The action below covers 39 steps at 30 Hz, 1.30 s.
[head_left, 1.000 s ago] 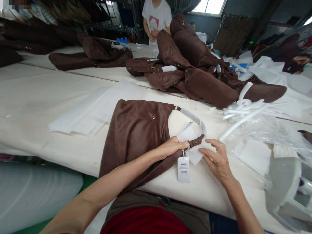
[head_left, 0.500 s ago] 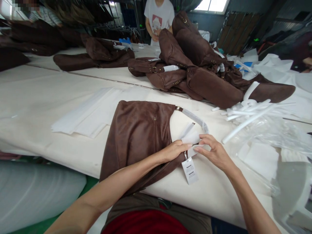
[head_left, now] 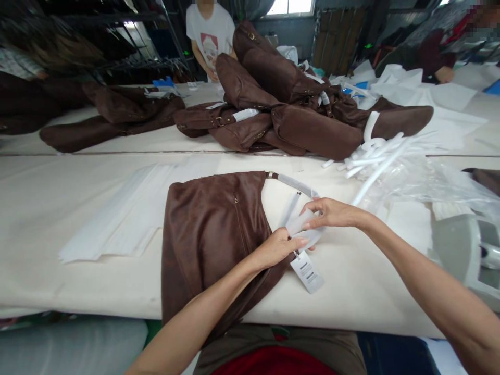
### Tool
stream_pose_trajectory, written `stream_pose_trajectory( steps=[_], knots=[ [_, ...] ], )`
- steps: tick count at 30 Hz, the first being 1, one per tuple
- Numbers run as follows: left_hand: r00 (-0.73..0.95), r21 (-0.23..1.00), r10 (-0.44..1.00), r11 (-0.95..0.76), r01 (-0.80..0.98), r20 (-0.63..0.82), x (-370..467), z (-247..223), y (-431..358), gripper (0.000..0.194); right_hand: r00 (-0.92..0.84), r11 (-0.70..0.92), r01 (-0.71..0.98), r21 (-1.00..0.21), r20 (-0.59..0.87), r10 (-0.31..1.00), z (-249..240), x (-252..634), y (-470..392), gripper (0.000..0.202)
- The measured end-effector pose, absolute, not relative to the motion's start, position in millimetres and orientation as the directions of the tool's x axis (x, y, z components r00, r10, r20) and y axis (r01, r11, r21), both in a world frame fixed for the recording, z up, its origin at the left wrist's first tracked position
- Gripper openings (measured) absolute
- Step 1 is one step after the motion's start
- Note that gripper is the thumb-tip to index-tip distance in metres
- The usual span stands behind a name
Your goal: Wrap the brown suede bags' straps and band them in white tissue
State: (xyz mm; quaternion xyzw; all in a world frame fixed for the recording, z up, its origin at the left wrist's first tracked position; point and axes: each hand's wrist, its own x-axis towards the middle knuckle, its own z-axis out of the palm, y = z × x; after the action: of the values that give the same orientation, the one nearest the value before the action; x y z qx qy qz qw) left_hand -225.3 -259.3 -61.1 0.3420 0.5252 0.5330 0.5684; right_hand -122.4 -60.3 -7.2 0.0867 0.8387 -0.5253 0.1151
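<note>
A brown leather bag (head_left: 207, 224) lies on the pale table in front of me. Its strap (head_left: 295, 183), wrapped in white material, curves out to the right. My left hand (head_left: 279, 247) is closed on the strap's near end beside the bag. With fingers pinched, my right hand (head_left: 326, 212) holds a white wrapping sheet (head_left: 299, 223) against the strap. A printed white tag (head_left: 308, 272) hangs just below my left hand and rests on the table.
Brown bags (head_left: 316, 127) are piled across the table, with more at the back left. White sheets (head_left: 113, 219) lie to the left. White foam tubes (head_left: 377, 161) and clear plastic (head_left: 422, 179) are at the right. A person (head_left: 211, 39) stands behind the table.
The view has turned right. My right hand has moved from the strap's near end up and left, onto the white sheet. My left hand stays at the strap's near end.
</note>
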Motion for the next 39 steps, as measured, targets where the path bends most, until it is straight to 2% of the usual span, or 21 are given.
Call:
stream_pose_trajectory(
  steps=[2,3,9,12,14,16,20,23,27,30,32,39],
  knots=[
    [-0.122,0.936,0.956,0.227,-0.268,-0.266,-225.5,-59.8,-260.4,0.055,-0.951,0.356,0.268,-0.895,-0.305,-0.049,-9.0,-129.6,-64.0,0.034],
    [-0.123,0.931,0.951,0.245,-0.271,-0.285,-225.7,-59.3,-260.9,0.057,-0.954,0.311,0.269,-0.912,-0.297,-0.044,-10.5,-132.0,-67.3,0.035],
    [-0.091,0.942,0.947,0.293,-0.162,-0.309,-229.8,-54.8,-262.4,0.048,-0.963,0.222,0.197,-0.955,-0.147,0.224,-19.9,-138.7,-90.9,0.037],
    [-0.082,0.95,0.949,0.295,-0.106,-0.304,-232.5,-52.4,-263.3,0.046,-0.952,0.201,0.198,-0.959,-0.14,0.27,-22.6,-139.8,-89.0,0.039],
    [-0.077,0.952,0.953,0.286,-0.106,-0.294,-233.5,-51.8,-263.7,0.044,-0.96,0.196,0.236,-0.952,-0.198,0.198,-22.0,-138.3,-78.6,0.039],
    [-0.071,0.955,0.958,0.269,-0.123,-0.279,-233.7,-52.0,-263.5,0.042,-0.955,0.217,0.298,-0.93,-0.291,0.063,-19.0,-135.3,-63.7,0.038],
    [-0.046,0.951,0.962,0.256,-0.171,-0.267,-233.8,-53.2,-261.5,0.038,-0.856,0.316,0.409,-0.856,-0.48,-0.193,-11.7,-130.1,-42.3,0.058],
    [-0.051,0.938,0.956,0.271,-0.217,-0.288,-234.7,-54.1,-261.5,0.038,-0.81,0.316,0.427,-0.847,-0.514,-0.282,-11.1,-127.1,-44.3,0.054],
    [-0.185,0.93,0.937,0.239,-0.28,-0.297,-234.6,-54.1,-264.0,0.035,-0.872,0.192,0.391,-0.9,-0.429,-0.236,-13.7,-119.6,-57.6,0.039],
    [-0.27,0.905,0.922,0.156,-0.395,-0.276,-233.3,-52.2,-264.7,0.036,-0.915,0.148,0.355,-0.923,-0.375,-0.15,-16.5,-112.6,-62.9,0.048],
    [-0.263,0.881,0.924,0.137,-0.452,-0.278,-233.1,-50.7,-264.4,0.041,-0.928,0.118,0.334,-0.935,-0.348,-0.136,-19.9,-108.9,-62.3,0.051],
    [-0.272,0.868,0.906,0.171,-0.465,-0.324,-234.7,-48.8,-263.9,0.041,-0.947,0.202,0.213,-0.956,-0.253,-0.199,-32.2,-105.8,-50.4,0.041]
  ],
)
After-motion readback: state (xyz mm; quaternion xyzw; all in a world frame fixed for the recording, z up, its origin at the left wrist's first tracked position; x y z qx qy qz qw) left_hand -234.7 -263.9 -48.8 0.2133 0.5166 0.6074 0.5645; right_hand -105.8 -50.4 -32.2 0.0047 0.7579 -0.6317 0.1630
